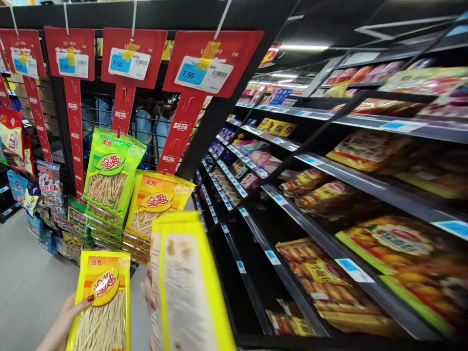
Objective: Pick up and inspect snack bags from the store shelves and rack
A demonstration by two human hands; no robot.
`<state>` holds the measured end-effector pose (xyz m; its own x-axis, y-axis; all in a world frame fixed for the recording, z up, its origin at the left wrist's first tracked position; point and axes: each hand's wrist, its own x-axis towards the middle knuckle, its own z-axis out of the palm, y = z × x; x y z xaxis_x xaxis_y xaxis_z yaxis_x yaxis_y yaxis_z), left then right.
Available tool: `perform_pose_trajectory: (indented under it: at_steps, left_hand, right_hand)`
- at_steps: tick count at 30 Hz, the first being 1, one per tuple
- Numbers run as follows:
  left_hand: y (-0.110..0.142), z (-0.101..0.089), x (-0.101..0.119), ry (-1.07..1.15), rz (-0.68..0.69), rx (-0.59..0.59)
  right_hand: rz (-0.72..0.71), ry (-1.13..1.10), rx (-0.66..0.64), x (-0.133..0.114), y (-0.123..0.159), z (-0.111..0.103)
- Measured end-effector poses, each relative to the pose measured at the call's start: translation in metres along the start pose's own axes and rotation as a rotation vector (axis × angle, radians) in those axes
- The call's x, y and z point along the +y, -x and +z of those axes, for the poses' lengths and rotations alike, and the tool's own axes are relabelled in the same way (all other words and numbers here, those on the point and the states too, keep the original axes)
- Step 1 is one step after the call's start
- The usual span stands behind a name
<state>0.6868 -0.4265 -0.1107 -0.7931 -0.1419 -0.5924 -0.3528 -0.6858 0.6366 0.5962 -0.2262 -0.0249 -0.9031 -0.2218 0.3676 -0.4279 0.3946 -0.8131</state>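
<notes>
My left hand (68, 317) grips a yellow snack packet (102, 302) of thin sticks by its left edge, thumb on the front, low in the picture. My right hand (148, 295) shows only fingertips behind the left edge of a second yellow packet (186, 287), held with its printed back toward me. Just above them, a green packet (109, 170) and an orange-yellow packet (155, 202) of the same sticks hang from red clip strips (122, 107) on the end of the shelving.
Red price cards (208, 63) marked 7.50 and 5.00 top the strips. More small snack bags (51, 190) hang at left over grey floor (25, 282). At right, black shelves (329, 165) with packaged food run down the aisle.
</notes>
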Motion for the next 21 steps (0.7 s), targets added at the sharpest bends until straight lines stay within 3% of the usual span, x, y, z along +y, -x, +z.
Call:
perform_pose_trajectory:
  at_steps: [2,6,8,16,21]
  left_hand:
    - [-0.001,-0.001,0.0,-0.035,-0.012,0.014]
    - [0.0,-0.002,-0.002,-0.085,-0.044,0.067]
    - [0.0,-0.004,-0.003,-0.107,-0.041,0.101]
    - [-0.002,-0.009,-0.01,-0.112,-0.069,0.078]
    - [-0.007,-0.013,-0.013,-0.131,-0.069,0.073]
  right_hand:
    - [0.105,-0.322,-0.099,-0.004,0.001,0.0]
    - [0.456,-1.469,-0.108,-0.015,0.006,0.003]
    - [0.513,-1.736,-0.116,-0.015,0.008,0.007]
    - [0.554,-1.895,-0.087,-0.009,0.011,0.014]
    - [0.573,-2.114,-0.081,-0.014,0.005,0.011]
